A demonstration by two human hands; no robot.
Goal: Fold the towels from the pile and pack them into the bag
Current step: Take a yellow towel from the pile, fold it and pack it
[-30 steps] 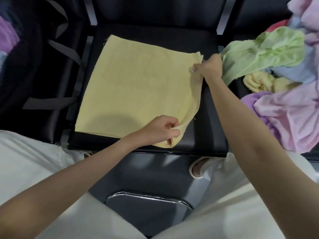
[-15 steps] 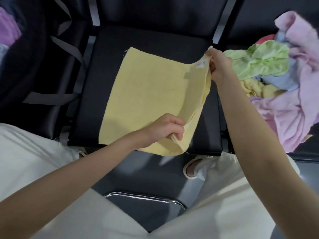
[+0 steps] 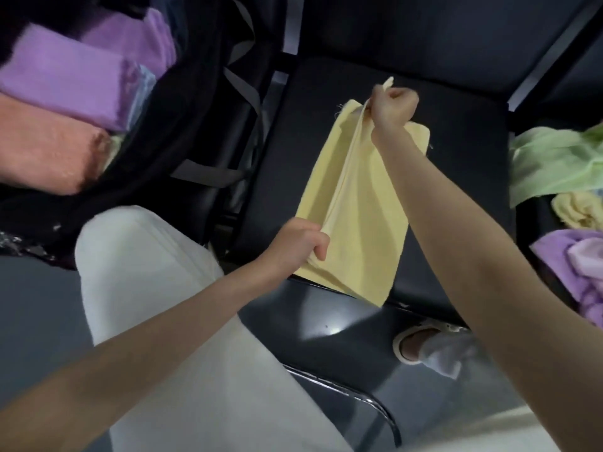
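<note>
Black seat [image 3: 456, 151] | both fists, left hand [image 3: 298, 244], right hand [image 3: 393, 107], grip yellow towel [image 3: 362, 216] | bag [image 3: 182, 102]: seemingly folded purple towels [image 3: 65, 76]

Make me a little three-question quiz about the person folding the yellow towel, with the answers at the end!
1. True or false: both hands grip the yellow towel.
2. Which sits on the person's left side? A) the black bag with folded purple and orange towels inside B) the loose pile of towels C) a basket
3. Fill in: the left hand grips the towel's near end, and the right hand grips its ____ end.

Key:
1. True.
2. A. The pile lies on the right.
3. Far.
</note>
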